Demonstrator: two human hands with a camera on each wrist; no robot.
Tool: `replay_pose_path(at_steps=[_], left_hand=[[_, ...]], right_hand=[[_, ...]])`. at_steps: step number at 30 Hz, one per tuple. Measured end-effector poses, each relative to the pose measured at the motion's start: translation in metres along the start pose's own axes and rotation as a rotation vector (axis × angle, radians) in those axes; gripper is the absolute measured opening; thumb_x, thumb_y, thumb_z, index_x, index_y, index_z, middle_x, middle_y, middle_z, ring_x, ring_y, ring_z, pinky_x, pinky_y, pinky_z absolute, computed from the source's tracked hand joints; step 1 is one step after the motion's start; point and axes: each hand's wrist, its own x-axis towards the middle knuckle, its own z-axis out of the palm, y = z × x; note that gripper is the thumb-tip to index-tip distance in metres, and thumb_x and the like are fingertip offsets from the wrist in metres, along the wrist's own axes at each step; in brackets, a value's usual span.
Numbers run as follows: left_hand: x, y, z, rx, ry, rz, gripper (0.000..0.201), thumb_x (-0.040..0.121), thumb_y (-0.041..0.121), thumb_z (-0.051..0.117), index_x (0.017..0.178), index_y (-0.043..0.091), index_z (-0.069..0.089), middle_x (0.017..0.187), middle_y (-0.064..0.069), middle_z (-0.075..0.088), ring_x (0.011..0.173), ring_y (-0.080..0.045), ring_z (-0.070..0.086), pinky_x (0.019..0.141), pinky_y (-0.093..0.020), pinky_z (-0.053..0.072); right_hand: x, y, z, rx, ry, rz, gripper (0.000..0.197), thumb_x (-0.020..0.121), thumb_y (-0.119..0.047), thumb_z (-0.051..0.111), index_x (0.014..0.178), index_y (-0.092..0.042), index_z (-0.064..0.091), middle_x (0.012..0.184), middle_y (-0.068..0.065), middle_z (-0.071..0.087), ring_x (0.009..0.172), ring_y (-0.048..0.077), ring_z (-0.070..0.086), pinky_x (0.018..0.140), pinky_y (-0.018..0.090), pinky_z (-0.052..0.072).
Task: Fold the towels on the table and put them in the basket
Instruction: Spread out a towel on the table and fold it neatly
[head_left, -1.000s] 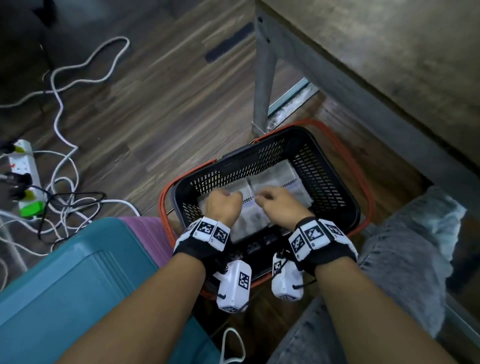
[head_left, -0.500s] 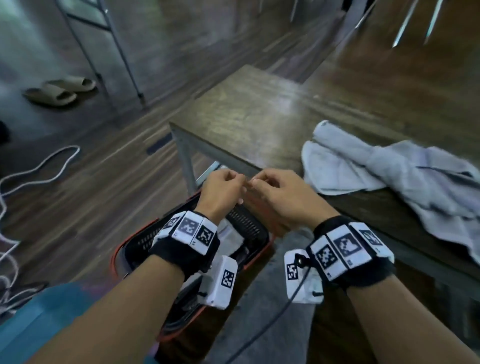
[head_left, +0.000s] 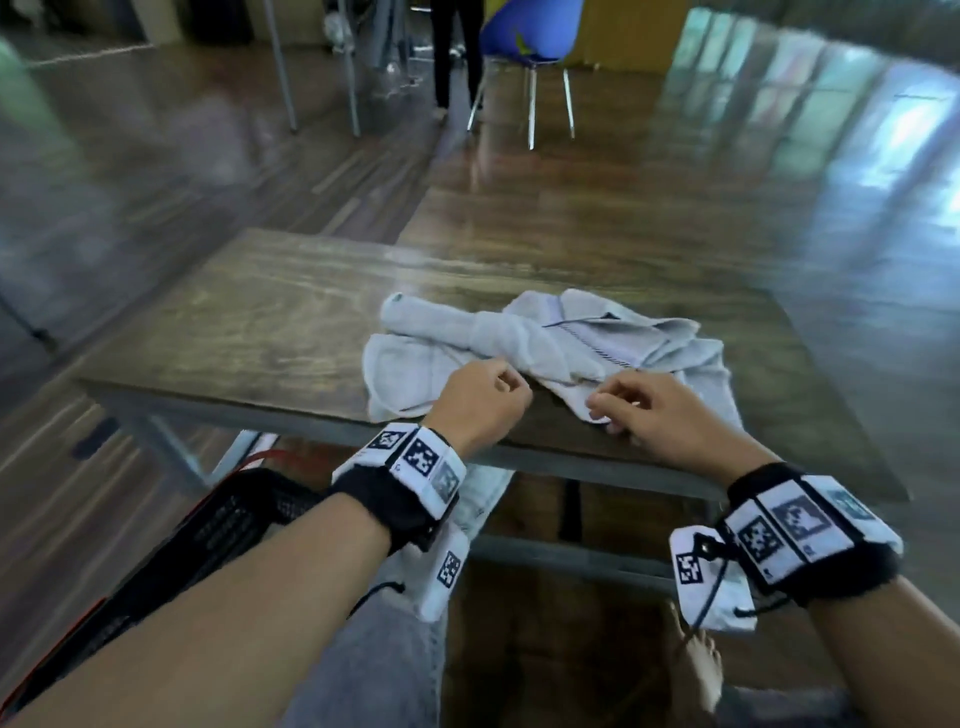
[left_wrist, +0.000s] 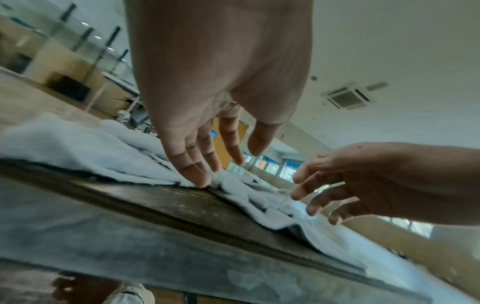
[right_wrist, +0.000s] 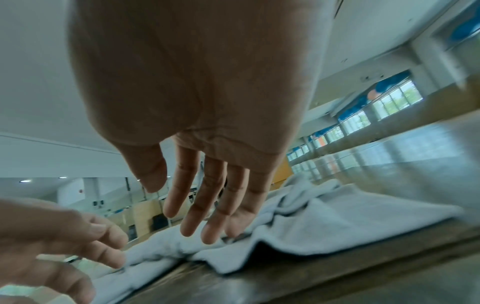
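Lying in a rumpled heap near the front edge of the wooden table (head_left: 249, 322), the pale grey terry towels (head_left: 550, 343) are showing soft, nubbly cloth, one length twisted into a thick roll across the flatter layers, with a thin dark striped border on one piece. The left hand (head_left: 478, 402) is hovering over the heap's near edge, its fingers (left_wrist: 197, 164) hanging relaxed and spread, the lowest fingertip just meeting the cloth where it touches the tabletop. The right hand (head_left: 660, 410) is reaching in beside it, fingers (right_wrist: 197, 207) extended and slightly parted, tips brushing a raised fold, gripping nothing. The tabletop is looking worn and grainy, edged by a dull grey metal frame. Below the left forearm, the black mesh plastic basket (head_left: 228, 525) with a red rim is sitting on the glossy plank floor (head_left: 156, 208).
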Motion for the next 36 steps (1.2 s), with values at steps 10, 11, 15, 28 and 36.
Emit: replay_pose_path(at_steps=[10, 11, 15, 28, 36], left_hand=[[0.077, 0.023, 0.056, 0.583, 0.033, 0.185, 0.05, 0.084, 0.019, 0.048, 0.134, 0.02, 0.046, 0.14, -0.013, 0.038, 0.125, -0.037, 0.032, 0.102, -0.048, 0.035], [0.085, 0.024, 0.058, 0.614, 0.016, 0.201, 0.049, 0.086, 0.022, 0.048, 0.135, 0.021, 0.046, 0.142, -0.012, 0.038, 0.127, -0.035, 0.03, 0.103, -0.049, 0.033], [0.115, 0.036, 0.069, 0.621, -0.068, 0.268, 0.052, 0.087, 0.026, 0.052, 0.137, 0.019, 0.04, 0.143, -0.004, 0.042, 0.128, -0.031, 0.034, 0.102, -0.048, 0.031], [0.209, 0.034, 0.084, 0.681, -0.104, 0.294, 0.02, 0.09, 0.018, 0.056, 0.109, 0.018, 0.061, 0.118, -0.01, 0.057, 0.108, -0.033, 0.056, 0.089, -0.044, 0.049], [0.208, 0.09, 0.057, 0.191, 0.062, 0.46, 0.009, 0.1, 0.012, 0.044, 0.099, 0.007, 0.051, 0.084, -0.006, 0.06, 0.076, -0.021, 0.057, 0.069, -0.035, 0.046]], right_hand=[[0.005, 0.045, -0.043, -0.123, 0.077, 0.077, 0.02, 0.099, -0.032, 0.057, 0.092, -0.017, 0.07, 0.092, -0.002, 0.072, 0.088, 0.016, 0.067, 0.083, 0.034, 0.054], [0.01, 0.043, -0.044, -0.143, 0.063, 0.064, 0.019, 0.099, -0.032, 0.057, 0.094, -0.018, 0.07, 0.093, -0.004, 0.072, 0.089, 0.014, 0.066, 0.086, 0.035, 0.054], [0.027, 0.041, -0.049, -0.366, -0.029, 0.021, 0.022, 0.099, -0.036, 0.052, 0.102, -0.02, 0.067, 0.102, -0.005, 0.069, 0.1, 0.014, 0.061, 0.09, 0.036, 0.049], [0.076, 0.07, -0.076, -0.481, -0.005, 0.164, 0.016, 0.097, -0.047, 0.049, 0.099, -0.035, 0.06, 0.109, -0.011, 0.065, 0.104, 0.018, 0.059, 0.085, 0.042, 0.051], [0.093, 0.06, -0.074, -0.435, 0.28, 0.126, 0.052, 0.09, -0.051, 0.058, 0.13, -0.026, 0.037, 0.126, -0.003, 0.058, 0.109, 0.024, 0.061, 0.079, 0.041, 0.046]])
